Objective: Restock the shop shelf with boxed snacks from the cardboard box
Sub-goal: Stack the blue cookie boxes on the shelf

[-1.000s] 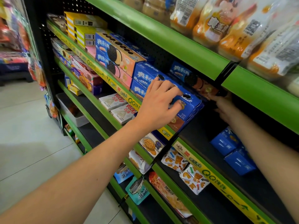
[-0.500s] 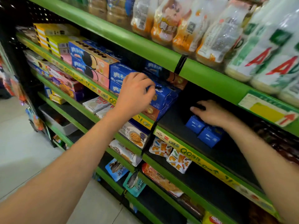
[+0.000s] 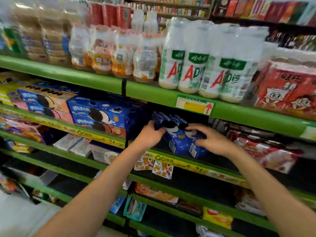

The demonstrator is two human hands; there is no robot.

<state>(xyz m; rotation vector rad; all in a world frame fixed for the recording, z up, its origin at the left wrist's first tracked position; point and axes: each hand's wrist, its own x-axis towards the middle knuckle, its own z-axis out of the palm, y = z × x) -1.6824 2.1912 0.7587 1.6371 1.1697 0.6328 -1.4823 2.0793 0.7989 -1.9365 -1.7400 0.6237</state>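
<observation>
Left hand (image 3: 150, 134) grasps left end, right hand (image 3: 212, 140) clasps right end of small blue cardboard cookie boxes (image 3: 179, 141) near front of black shelf (image 3: 213, 161), right of stacked blue boxes (image 3: 102, 117); likely squaring row forward. Frame blurred.

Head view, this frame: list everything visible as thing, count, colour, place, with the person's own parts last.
small cookie boxes: at least two, blue, second shelf, centre, under both hands
stacked cookie boxes: several, blue and pink-orange, second shelf, left
milk drink bottles: several, white with green labels, top shelf
cartoon drink bottles: several, clear over orange, top shelf, left of centre
red drink pack: one, red, top shelf, right
snack bags: count blurred, white and orange, third shelf
shelf rails: green, each tier
left hand: grips the boxes' left end
right hand: holds the boxes' right side
</observation>
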